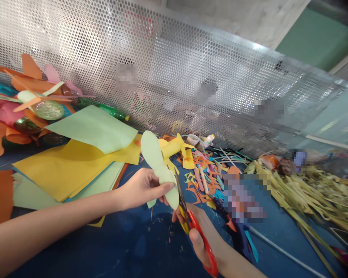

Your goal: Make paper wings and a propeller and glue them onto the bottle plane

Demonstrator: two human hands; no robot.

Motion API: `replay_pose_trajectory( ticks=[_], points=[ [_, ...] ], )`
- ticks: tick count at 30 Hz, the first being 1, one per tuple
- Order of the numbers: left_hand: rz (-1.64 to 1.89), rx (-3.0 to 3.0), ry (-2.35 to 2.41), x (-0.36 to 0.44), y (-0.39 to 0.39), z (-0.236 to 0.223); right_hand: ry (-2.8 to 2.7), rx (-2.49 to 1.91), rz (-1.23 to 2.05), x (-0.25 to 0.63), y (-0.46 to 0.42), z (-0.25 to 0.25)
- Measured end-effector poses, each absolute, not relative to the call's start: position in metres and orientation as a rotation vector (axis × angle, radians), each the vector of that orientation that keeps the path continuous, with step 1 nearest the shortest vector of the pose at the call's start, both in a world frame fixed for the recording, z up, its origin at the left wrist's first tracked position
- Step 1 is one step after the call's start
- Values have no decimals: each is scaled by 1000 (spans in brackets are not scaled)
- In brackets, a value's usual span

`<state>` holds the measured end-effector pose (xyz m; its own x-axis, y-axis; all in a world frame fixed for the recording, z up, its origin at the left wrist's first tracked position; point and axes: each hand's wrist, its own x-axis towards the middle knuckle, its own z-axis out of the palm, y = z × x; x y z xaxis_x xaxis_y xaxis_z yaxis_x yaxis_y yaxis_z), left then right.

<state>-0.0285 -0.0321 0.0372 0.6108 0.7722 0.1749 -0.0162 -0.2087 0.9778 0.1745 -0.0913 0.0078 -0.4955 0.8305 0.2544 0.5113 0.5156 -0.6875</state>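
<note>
Pinched between the thumb and fingers of my left hand (146, 187) is a pale green paper cutout (152, 148) with rounded, petal-like lobes. My right hand (201, 227) grips a pair of scissors (198, 231) with red and yellow handles. Their dark blades point up and lie right along the cutout's right edge. Whether the blades have paper between them I cannot tell. Behind the cutout lies a yellow paper shape (172, 146) with fins, partly hidden by it.
Green sheets (94, 129) and yellow sheets (60, 166) overlap at left, near paper-decorated bottles (49, 110). Colourful paper scraps (203, 170) litter the blue table (127, 243). Dried husk strips (295, 197) lie at right. A perforated metal screen (174, 65) runs along the back.
</note>
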Motion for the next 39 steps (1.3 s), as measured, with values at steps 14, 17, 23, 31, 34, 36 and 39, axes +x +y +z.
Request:
replay_pose_trajectory(
  ticks=[14,17,23,31,34,36,39],
  points=[
    [809,1649,646,-29,-33,39,-2187,-1118,719,174,-89,1],
    [810,1645,640,-29,-33,40,-2180,-1123,718,175,-89,1],
    [819,1633,628,-29,-33,39,-2169,-1123,716,173,-90,4],
    [816,1602,618,-29,-33,39,-2170,-1133,705,174,-90,3],
    [812,1607,623,-29,-32,39,-2171,-1145,706,175,-90,2],
    [837,1615,644,-29,-31,39,-2168,-1145,710,176,-90,1],
    [901,1602,682,-30,-28,39,-2162,-1138,710,176,-89,0]
  ],
)
